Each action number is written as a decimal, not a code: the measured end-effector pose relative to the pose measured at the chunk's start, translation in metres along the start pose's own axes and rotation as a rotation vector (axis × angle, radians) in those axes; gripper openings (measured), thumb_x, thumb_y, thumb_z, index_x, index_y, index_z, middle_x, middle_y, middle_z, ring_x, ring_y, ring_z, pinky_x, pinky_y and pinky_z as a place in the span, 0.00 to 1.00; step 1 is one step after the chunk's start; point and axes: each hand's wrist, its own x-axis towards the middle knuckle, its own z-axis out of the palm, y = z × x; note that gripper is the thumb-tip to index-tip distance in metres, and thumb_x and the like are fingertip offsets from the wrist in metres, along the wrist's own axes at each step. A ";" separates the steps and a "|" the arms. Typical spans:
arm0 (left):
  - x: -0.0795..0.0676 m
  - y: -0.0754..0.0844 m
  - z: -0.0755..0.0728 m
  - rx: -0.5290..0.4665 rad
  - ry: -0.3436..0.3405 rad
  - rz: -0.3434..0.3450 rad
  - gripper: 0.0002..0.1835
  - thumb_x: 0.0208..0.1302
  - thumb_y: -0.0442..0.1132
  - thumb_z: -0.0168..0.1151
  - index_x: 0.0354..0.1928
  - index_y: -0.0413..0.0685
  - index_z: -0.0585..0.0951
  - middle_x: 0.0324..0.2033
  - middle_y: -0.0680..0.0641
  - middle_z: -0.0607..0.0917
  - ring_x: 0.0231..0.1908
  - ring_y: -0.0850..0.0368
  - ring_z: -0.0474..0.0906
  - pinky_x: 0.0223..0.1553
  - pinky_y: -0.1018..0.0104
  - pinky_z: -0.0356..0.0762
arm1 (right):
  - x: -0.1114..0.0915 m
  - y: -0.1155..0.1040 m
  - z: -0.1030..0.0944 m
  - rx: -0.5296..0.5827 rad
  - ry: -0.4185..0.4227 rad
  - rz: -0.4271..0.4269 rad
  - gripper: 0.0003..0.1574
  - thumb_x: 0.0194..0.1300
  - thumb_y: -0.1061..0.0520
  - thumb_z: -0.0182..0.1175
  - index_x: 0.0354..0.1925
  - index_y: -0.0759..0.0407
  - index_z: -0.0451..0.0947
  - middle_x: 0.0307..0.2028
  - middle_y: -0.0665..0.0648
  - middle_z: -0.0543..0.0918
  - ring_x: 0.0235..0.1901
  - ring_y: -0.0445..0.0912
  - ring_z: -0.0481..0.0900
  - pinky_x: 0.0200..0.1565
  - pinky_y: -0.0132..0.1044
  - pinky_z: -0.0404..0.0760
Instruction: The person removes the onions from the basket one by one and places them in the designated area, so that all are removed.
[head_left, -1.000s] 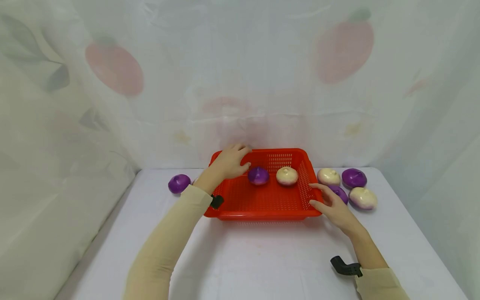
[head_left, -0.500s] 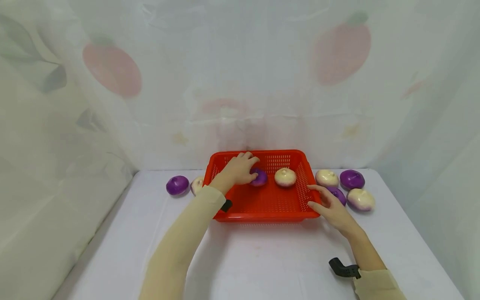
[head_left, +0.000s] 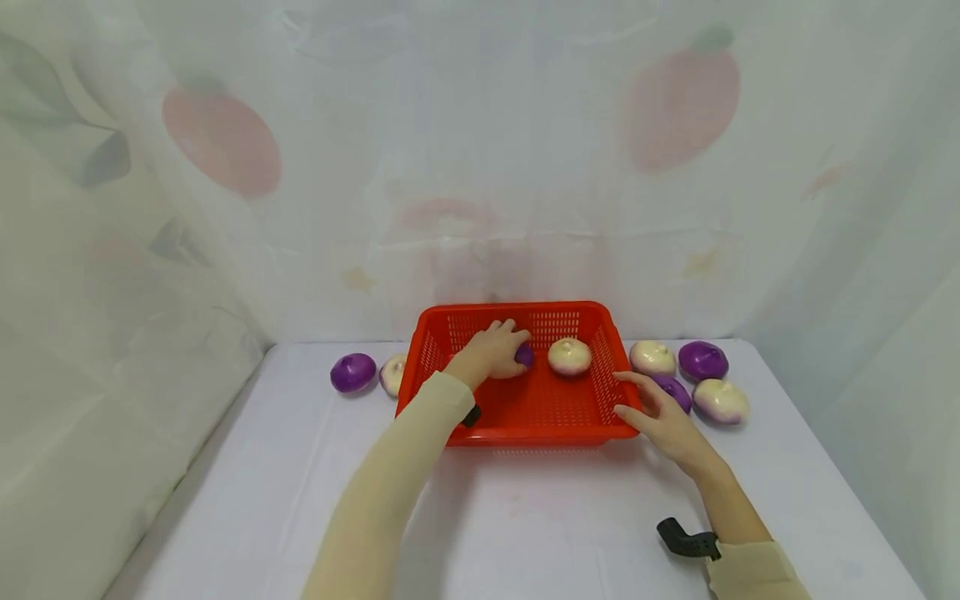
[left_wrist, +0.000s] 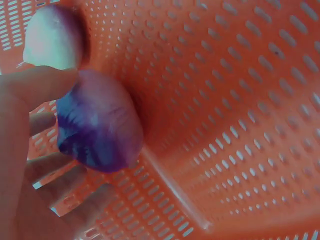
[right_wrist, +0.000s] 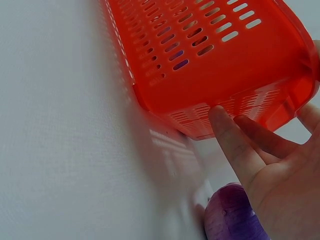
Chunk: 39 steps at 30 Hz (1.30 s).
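Observation:
Inside the red plastic basket (head_left: 536,435), my left hand (head_left: 493,350) grips a purple turnip (head_left: 524,357), partly covering it. The left wrist view shows the thumb against this turnip (left_wrist: 102,120) and the other fingers around its far side. A white turnip with a purple underside (head_left: 569,357) sits just to the right in the basket. My right hand (head_left: 667,421) is at the basket's right wall, fingers spread. In the right wrist view its thumb is against the basket's outer side, and part of a purple turnip (right_wrist: 232,215) shows below the hand.
Right of the basket lie a purple turnip (head_left: 703,361), a white one (head_left: 722,402), another white one (head_left: 653,358) and a purple one (head_left: 673,392) partly behind my hand. Left of it are a purple turnip (head_left: 352,372) and a half-hidden white one (head_left: 392,375).
My left hand has moved right and down into the basket and closed around the purple turnip. The right hand has stayed at the basket's right side.

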 end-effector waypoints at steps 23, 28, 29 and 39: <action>-0.008 -0.002 -0.019 0.026 0.059 0.052 0.30 0.62 0.52 0.70 0.65 0.59 0.76 0.57 0.47 0.72 0.56 0.51 0.68 0.53 0.53 0.79 | 0.003 0.000 -0.003 0.012 0.002 -0.016 0.35 0.74 0.52 0.61 0.73 0.57 0.62 0.75 0.66 0.58 0.69 0.65 0.64 0.54 0.25 0.74; -0.019 -0.004 -0.034 0.051 0.079 0.060 0.30 0.60 0.53 0.70 0.64 0.60 0.76 0.58 0.48 0.72 0.57 0.51 0.67 0.54 0.51 0.77 | 0.005 -0.001 -0.004 0.025 -0.001 -0.022 0.35 0.74 0.52 0.61 0.73 0.57 0.62 0.75 0.67 0.59 0.68 0.65 0.65 0.53 0.25 0.75; -0.021 -0.005 -0.037 0.054 0.086 0.065 0.30 0.60 0.53 0.71 0.64 0.61 0.76 0.58 0.49 0.72 0.58 0.51 0.66 0.54 0.51 0.77 | 0.005 -0.001 -0.004 0.025 -0.004 -0.021 0.36 0.74 0.52 0.61 0.73 0.57 0.62 0.75 0.67 0.59 0.68 0.65 0.65 0.53 0.25 0.75; -0.044 -0.013 -0.056 0.102 0.170 0.132 0.28 0.58 0.53 0.70 0.61 0.62 0.76 0.62 0.48 0.71 0.62 0.49 0.65 0.56 0.50 0.75 | 0.005 0.001 -0.004 0.024 -0.002 -0.013 0.36 0.74 0.51 0.61 0.74 0.57 0.61 0.74 0.67 0.59 0.68 0.64 0.65 0.53 0.25 0.75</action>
